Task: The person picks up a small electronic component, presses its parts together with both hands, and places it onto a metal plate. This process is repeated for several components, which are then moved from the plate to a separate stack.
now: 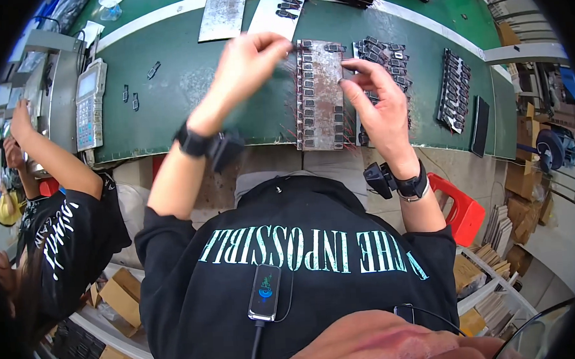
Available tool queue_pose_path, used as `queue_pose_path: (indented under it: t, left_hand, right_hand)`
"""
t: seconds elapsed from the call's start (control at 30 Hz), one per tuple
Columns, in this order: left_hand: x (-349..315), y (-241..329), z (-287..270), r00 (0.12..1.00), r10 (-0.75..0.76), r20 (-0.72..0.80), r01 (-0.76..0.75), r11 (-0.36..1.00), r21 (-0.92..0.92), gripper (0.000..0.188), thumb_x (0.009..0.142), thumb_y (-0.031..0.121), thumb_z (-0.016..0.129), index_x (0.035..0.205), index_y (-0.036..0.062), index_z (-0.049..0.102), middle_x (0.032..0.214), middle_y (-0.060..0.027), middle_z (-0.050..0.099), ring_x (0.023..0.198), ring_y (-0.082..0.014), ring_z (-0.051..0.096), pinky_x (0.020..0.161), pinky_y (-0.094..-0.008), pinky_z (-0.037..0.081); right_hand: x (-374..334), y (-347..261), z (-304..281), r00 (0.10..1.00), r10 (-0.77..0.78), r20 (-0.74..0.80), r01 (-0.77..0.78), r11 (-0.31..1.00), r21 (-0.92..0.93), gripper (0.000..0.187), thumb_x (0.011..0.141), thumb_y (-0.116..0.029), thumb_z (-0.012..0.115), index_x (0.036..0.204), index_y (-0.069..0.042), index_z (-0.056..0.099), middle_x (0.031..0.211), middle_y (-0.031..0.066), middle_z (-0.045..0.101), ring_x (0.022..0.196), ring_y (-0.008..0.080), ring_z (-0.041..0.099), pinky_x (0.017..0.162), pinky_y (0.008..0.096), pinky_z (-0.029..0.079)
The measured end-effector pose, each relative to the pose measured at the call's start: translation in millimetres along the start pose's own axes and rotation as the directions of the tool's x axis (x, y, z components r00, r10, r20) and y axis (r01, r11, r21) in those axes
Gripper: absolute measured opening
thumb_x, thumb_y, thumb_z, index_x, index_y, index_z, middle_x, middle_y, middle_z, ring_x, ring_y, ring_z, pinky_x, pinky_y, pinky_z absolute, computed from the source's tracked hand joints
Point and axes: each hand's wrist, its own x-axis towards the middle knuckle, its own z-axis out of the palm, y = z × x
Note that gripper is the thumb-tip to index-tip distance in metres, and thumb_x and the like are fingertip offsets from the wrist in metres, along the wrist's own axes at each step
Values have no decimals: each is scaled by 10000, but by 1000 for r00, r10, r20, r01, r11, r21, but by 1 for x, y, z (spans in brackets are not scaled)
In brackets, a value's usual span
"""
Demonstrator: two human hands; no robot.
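A worn metal plate (323, 106) lies on the green table, with small black rectangular parts (308, 113) in a row down its left edge. More of these parts (338, 119) sit along its right edge, and thin reddish wires stick out at the sides. My left hand (249, 61) is pinched at the plate's upper left corner; what its fingertips hold, if anything, is too small to make out. At the plate's right edge my right hand (382, 103) hovers with thumb and index finger apart, partly hiding a second loaded plate (395, 60).
Another loaded plate (453, 89) and a black flat bar (480, 126) lie at the right. Several loose parts (135, 101) are at the left, near a grey keypad device (89, 105). A bare plate (223, 14) lies behind. A co-worker (68, 217) sits left; a red stool (455, 210) stands right.
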Motion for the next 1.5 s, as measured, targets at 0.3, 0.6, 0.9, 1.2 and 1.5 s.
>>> queue_pose_path:
  t: [0.3,0.6,0.9,1.2,1.5]
  left_hand:
    - [94,0,-26,960,-278,9,255,892,374,244,870,253,656,930,28,727,827,-147,710,764,-276,687,665,-385,535]
    - [85,-49,-8,955,244,-167,-95,787,610,199,828,196,600,841,28,705,820,-222,691,789,-383,692,727,-506,548]
    - [-36,-91,-133,864,274,-423,319,352,880,138,796,92,592,854,68,715,928,-135,677,924,-304,667,685,-442,582]
    - [-43,-95,-153,883,246,-400,327,290,899,137,881,143,579,807,47,644,801,-154,671,804,-349,688,676,-445,566]
    - [-56,-25,-75,893,254,-370,73,731,678,162,916,232,620,933,81,675,984,-119,709,829,-312,706,703,-424,576]
  right_hand:
    - [-7,31,-13,933,-272,235,359,743,-565,195,813,-90,732,1007,-66,719,949,72,680,966,268,616,989,415,449]
    - [-10,15,4,866,-317,387,494,662,-564,150,805,-87,718,950,-54,698,923,75,667,983,274,603,1061,469,390]
    - [-3,-7,14,880,-204,429,445,670,-594,129,816,-62,698,929,-39,639,918,118,636,965,311,594,1044,460,405]
    - [2,-2,10,888,-120,444,388,713,-584,165,833,-55,691,964,-22,598,904,156,620,906,366,591,975,429,456]
    - [1,-10,7,962,196,190,-235,948,213,197,955,-104,647,1118,-4,603,1045,88,700,914,177,675,862,313,520]
